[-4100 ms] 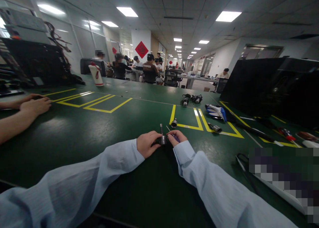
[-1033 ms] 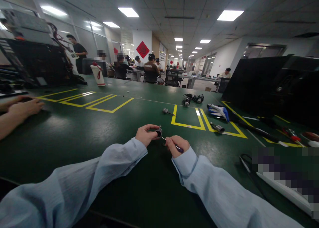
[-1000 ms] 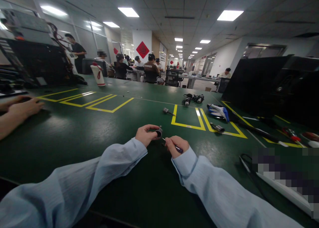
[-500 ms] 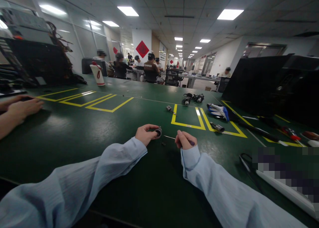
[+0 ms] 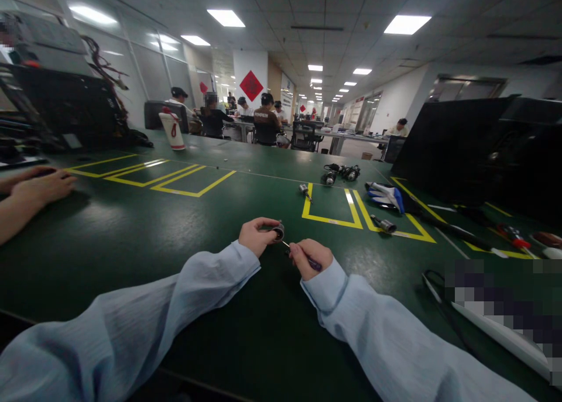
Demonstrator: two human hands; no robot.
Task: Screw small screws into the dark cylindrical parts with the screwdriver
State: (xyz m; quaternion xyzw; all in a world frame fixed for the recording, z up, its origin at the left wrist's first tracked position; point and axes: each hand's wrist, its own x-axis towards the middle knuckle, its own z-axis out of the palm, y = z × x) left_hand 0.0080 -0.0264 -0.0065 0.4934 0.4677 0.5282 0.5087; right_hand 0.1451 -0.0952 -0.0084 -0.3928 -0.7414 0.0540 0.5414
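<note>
Pinched between the thumb and fingers of my left hand (image 5: 257, 236) is a small hollow cylindrical metal part (image 5: 278, 232), its open end facing right. My right hand (image 5: 311, 258) is closed around a screwdriver (image 5: 314, 264) with a dark purple handle. The thin shaft points up and left, its tip at the mouth of the metal part; whether it touches inside cannot be made out. A tiny dark piece (image 5: 287, 252) on the table is partly covered by my right fingertips. Further off lies a small metal connector (image 5: 304, 190) by a yellow tape line.
The green table (image 5: 197, 226) carries yellow tape outlines. Cabled metal connectors (image 5: 341, 174), a blue-white glove (image 5: 386, 197) and another metal cylinder (image 5: 383, 224) lie to the right. A red-handled screwdriver (image 5: 513, 236) is farther right. Another person's hands (image 5: 41, 185) rest at left; a white cup (image 5: 172, 131) stands behind.
My right hand has moved left and slightly down, bringing the screwdriver tip to the metal part. The small connector by the tape has turned slightly. My left hand has barely moved.
</note>
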